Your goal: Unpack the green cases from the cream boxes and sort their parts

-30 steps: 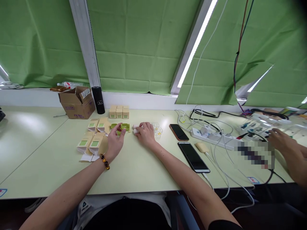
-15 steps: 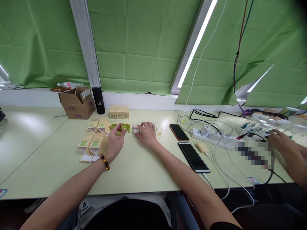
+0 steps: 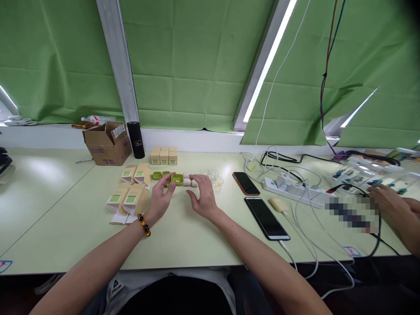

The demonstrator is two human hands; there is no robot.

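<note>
My left hand (image 3: 160,201), with a beaded bracelet at the wrist, pinches a small green open-topped box (image 3: 177,181) by its left side. Other green boxes (image 3: 157,175) stand on the table just behind those fingers. My right hand (image 3: 204,199) is open, thumb and fingers apart. Its fingertips are beside a few small white cylinders (image 3: 187,182); contact with them is hard to make out. Behind that hand lie clear plastic pieces (image 3: 216,180) with small yellow spots. Open cardboard boxes with green labels (image 3: 130,200) are left of my left hand.
Three closed small boxes (image 3: 164,156) stand at the back, near a black bottle (image 3: 135,140) and a large carton (image 3: 106,146). Rightward lie two phones (image 3: 267,218), a power strip (image 3: 295,192) and loose cables. At far right, another person's hand (image 3: 389,205) is by clear containers.
The green box in my left hand has moved slightly right and towards me. My right hand has drawn back from the white cylinders, and its thumb and fingers have spread.
</note>
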